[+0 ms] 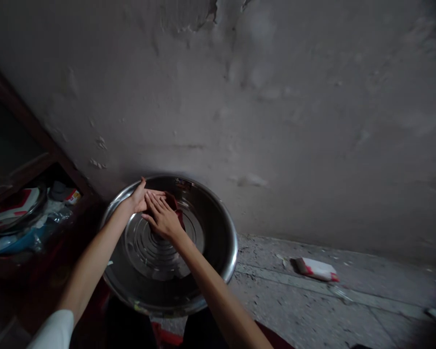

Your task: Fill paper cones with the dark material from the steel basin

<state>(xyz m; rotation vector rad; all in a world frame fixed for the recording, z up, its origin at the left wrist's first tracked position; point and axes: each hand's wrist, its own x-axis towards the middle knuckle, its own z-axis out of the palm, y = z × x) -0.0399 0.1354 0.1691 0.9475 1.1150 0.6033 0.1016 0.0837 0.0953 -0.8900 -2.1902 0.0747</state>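
Note:
A wide, shiny metal basin [228, 232] stands before me, with ringed grooves in its bottom. Over its far left part, my left hand [139, 198] is open, thumb up and fingers stretched to the right. Flat across the left palm and fingers lies my right hand [163, 217], its fingers stretched out. Just behind and beside the right hand shows a dark red thing [172, 200], perhaps cloth or soft plastic. Both hands partly cover it, and I cannot tell whether the left fingers touch it. Some clear liquid appears to lie in the basin's bottom.
A grey wall [294, 121] with peeling paint rises behind the basin. At left, a wooden cabinet [63, 162] holds plastic bags and a blue dish [20, 241]. On the concrete floor at right lies a white and red carton [317, 269]. Something red [167, 334] shows below the basin.

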